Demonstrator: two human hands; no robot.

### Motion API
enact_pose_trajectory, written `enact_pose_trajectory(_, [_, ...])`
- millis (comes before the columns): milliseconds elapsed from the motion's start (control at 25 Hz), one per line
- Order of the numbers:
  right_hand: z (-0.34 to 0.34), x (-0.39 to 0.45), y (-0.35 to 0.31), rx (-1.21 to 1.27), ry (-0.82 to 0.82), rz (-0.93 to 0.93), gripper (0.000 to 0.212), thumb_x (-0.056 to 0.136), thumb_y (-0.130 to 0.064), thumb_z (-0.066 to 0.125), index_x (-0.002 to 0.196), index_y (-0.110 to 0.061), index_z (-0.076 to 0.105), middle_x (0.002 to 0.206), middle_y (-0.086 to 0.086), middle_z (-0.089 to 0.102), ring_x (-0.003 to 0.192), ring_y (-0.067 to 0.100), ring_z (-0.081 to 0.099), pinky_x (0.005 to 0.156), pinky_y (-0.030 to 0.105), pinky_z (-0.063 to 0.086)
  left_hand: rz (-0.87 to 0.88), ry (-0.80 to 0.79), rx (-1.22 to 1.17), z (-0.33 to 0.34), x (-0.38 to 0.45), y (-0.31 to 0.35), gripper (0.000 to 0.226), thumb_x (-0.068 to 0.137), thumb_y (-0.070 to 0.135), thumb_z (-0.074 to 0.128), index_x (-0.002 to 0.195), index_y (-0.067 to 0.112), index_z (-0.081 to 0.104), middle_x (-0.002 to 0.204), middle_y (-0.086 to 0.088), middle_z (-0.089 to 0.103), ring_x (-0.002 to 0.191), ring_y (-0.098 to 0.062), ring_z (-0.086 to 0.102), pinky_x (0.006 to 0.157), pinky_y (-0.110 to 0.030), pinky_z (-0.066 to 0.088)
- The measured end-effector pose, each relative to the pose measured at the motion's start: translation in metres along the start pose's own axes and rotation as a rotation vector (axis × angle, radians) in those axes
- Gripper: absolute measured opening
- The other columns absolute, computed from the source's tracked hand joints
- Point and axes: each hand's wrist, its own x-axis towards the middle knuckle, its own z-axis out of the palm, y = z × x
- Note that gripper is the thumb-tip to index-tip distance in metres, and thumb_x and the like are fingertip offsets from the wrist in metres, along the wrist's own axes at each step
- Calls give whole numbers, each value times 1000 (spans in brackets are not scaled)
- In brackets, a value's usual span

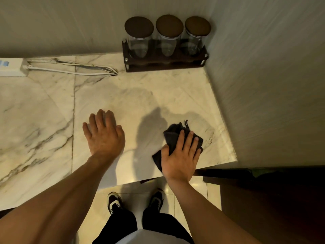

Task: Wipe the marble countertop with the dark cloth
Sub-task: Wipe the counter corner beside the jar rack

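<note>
The marble countertop point(140, 95) is white with grey veins and fills the middle of the view. A dark cloth point(173, 136), crumpled, lies on it near the front right corner. My right hand point(181, 155) presses flat on the cloth, fingers spread over it, thumb at its left edge. My left hand point(103, 134) rests palm down on the bare marble to the left of the cloth, fingers together and holding nothing.
A dark wooden rack point(165, 62) with three lidded glass jars point(168, 36) stands at the back right corner. A white power strip point(12, 67) with cables point(73, 69) lies at the back left. A wall point(272, 85) bounds the counter's right side. My shoes point(114, 201) stand on the tiled floor below.
</note>
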Motion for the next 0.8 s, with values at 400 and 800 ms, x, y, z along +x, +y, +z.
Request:
enact_pose_trajectory(400, [-33,57,72,-232,-183,-773,72,84,-46,41,150,-27,21,160,1,14,148,21,8,119,46,14,30,-68,-130,18,-17,41,53,95,37,36,143,15,27,153,-13,27,143,-32,16,116,-54,7])
enact_pose_trajectory(800, [-41,121,64,-298,-254,-1010,70,87,-47,41,151,-27,19,160,1,10,148,21,3,119,44,9,-22,-90,-9,30,-18,46,61,95,48,18,148,17,20,158,-11,20,146,-27,3,116,-47,-8])
